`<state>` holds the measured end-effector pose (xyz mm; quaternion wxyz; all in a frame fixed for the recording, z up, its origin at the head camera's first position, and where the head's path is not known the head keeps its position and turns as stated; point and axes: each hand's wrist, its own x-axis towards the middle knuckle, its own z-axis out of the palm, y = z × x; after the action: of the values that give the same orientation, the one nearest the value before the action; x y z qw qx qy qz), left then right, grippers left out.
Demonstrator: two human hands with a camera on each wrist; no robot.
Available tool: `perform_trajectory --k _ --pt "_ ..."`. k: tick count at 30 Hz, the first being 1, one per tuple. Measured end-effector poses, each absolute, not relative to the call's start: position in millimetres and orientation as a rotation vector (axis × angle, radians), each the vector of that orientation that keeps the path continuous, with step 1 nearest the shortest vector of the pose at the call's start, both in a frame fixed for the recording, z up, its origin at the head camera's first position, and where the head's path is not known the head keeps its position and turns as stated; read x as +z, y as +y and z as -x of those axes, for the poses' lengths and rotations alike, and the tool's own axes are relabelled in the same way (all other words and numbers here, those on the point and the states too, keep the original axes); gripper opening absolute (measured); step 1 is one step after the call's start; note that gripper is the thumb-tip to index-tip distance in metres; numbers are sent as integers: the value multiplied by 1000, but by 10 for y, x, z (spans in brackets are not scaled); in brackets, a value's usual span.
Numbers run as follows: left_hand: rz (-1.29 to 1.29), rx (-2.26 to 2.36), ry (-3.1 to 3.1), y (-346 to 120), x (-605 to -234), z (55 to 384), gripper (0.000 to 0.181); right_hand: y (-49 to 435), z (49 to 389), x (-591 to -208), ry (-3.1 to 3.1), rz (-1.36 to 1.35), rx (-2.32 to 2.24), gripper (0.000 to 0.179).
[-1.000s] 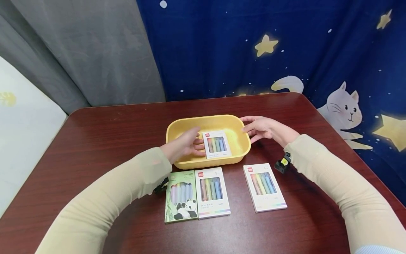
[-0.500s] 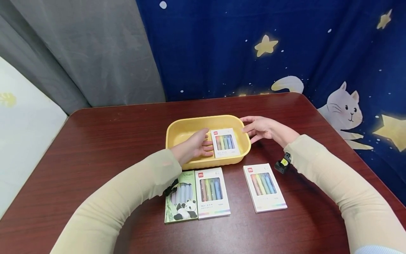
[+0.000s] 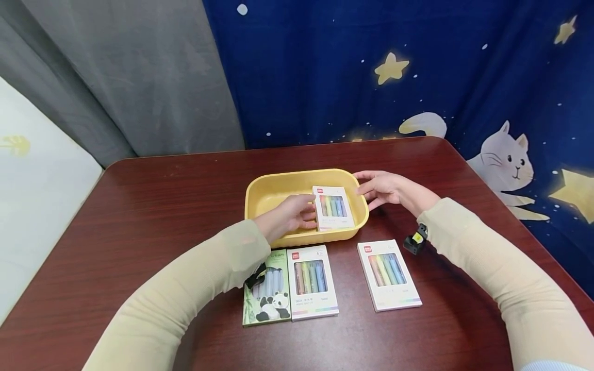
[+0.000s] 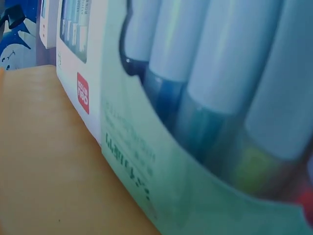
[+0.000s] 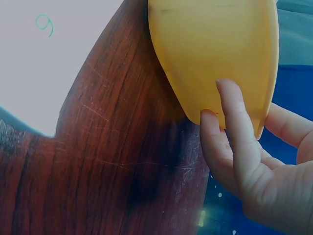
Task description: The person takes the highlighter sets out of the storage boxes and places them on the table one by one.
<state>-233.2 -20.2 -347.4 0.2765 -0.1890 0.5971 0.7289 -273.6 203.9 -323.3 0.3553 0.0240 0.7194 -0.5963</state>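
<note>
A white box of colored markers lies inside the yellow plastic basket, toward its right end. My left hand reaches over the basket's near wall, its extended fingers touching the box's left edge. At the basket's right end, my right hand rests spread fingers against the outer wall. In the right wrist view, fairly straight fingers lie along that wall. The left wrist view holds no hand; a green marker box fills it closely, with the basket's wall beside it.
In front of the basket, a green panda marker box lies partly under the left wrist. A white marker box touches its right side. Another white marker box lies farther right on the dark red table. Curtains hang behind.
The white marker box in the basket has slid right, toward the end wall, with my left hand moving along. My right hand and the basket stay in place.
</note>
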Motion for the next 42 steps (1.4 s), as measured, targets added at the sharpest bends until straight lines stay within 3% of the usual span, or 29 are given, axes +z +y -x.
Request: perform_trajectory --k 5,16,30,42 --pt "410 1938 1657 -163 -3491 2310 41 2032 2731 -3226 1849 -72 -1542 62" --pt "330 1907 1724 -76 -3422 2293 66 2035 2732 -3225 1858 -69 -1533 61" --pt "341 2019 1653 -200 -3164 2147 65 2036 2733 -3232 1851 -67 -1538 60" --pt "187 2027 1580 -267 -2802 1731 63 2034 2724 -3245 1853 -24 -1562 59"
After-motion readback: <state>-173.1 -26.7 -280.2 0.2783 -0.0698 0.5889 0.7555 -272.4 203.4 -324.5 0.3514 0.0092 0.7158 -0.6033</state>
